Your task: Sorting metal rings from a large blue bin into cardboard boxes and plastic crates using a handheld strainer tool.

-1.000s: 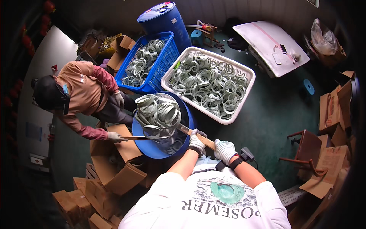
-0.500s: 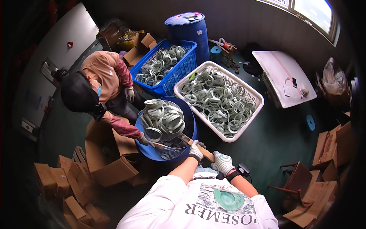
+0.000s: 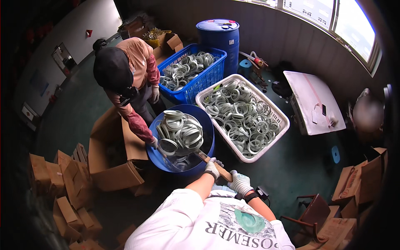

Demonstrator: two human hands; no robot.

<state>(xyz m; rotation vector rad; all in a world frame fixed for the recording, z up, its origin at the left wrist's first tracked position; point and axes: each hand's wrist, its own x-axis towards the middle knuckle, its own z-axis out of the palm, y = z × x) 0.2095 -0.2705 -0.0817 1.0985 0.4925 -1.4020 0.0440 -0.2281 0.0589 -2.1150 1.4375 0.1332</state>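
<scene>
Both my gloved hands grip the wooden handle of a scoop point(image 3: 223, 172). My left hand point(image 3: 213, 167) is closed round it nearer the scoop's head, and my right hand point(image 3: 239, 183) holds the end near my body. At the far end sits a heap of pale green rings point(image 3: 183, 131), which hides most of the scoop's head. The heap is over a round blue tub point(image 3: 211, 146); more rings show low inside it. Across the tub on the left, a co-worker in a dark cap leans in, one gloved hand point(image 3: 153, 143) at the tub's left edge.
A white crate point(image 3: 284, 125) and a blue basket point(image 3: 221, 68), both full of rings, stand beyond the tub. A blue drum point(image 3: 218, 37) is behind them. Open cardboard boxes point(image 3: 118, 177) lie left. A white-topped table point(image 3: 312, 96) and a chair point(image 3: 314, 212) are at the right.
The view has shifted. The co-worker's hand has moved back to the tub's edge, and the handled tool it held inside the tub no longer shows plainly. My grip is the same.
</scene>
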